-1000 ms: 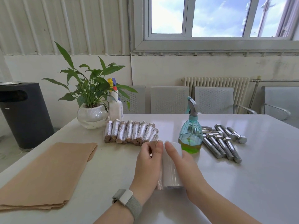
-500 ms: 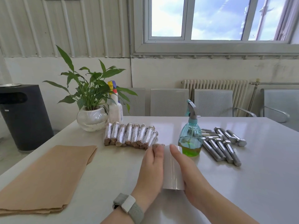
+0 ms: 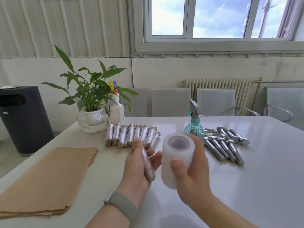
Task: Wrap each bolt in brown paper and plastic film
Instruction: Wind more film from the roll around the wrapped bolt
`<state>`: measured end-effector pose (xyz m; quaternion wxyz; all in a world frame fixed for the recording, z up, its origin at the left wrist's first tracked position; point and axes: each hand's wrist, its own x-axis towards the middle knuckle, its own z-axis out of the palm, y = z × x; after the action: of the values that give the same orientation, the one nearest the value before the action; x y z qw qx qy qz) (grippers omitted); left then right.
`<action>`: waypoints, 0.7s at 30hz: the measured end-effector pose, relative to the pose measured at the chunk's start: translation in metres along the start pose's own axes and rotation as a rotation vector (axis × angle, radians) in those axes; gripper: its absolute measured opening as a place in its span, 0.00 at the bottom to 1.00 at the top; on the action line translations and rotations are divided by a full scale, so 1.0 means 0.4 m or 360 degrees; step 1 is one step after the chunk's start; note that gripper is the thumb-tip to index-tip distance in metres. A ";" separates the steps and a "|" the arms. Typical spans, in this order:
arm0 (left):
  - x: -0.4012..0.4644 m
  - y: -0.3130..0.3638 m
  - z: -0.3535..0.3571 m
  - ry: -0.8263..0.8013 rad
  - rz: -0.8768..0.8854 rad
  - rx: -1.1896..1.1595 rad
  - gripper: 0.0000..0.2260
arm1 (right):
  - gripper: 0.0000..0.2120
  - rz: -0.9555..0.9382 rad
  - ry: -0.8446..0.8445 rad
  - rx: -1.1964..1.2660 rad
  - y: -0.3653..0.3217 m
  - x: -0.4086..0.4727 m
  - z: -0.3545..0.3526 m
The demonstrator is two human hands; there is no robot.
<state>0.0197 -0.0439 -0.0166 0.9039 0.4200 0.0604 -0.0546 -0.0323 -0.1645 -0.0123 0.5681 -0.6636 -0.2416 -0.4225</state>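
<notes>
Head view: left hand (image 3: 139, 168) fingers curled round a wrapped bolt (image 3: 148, 165) held above the bench (image 3: 246, 186), right hand (image 3: 189, 175) fingers clamped on the film roll (image 3: 177, 160) just beside it, wrapped row (image 3: 131, 134) behind, bare bolts (image 3: 227, 145) right, paper (image 3: 44, 178) left.

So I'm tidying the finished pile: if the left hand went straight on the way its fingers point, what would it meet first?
Probably the row of wrapped bolts, just beyond the left hand holding a wrapped bolt; depth is unclear.
</notes>
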 end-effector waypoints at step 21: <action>0.403 0.296 -0.080 0.0722 0.0568 0.2834 0.15 | 0.22 0.1025 -0.0018 -0.0077 0.131 -0.015 -0.017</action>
<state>0.1944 0.0488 0.0273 0.2109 0.9613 0.1059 0.1422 0.0046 -0.1824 -0.0459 0.6553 -0.7216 -0.0123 -0.2229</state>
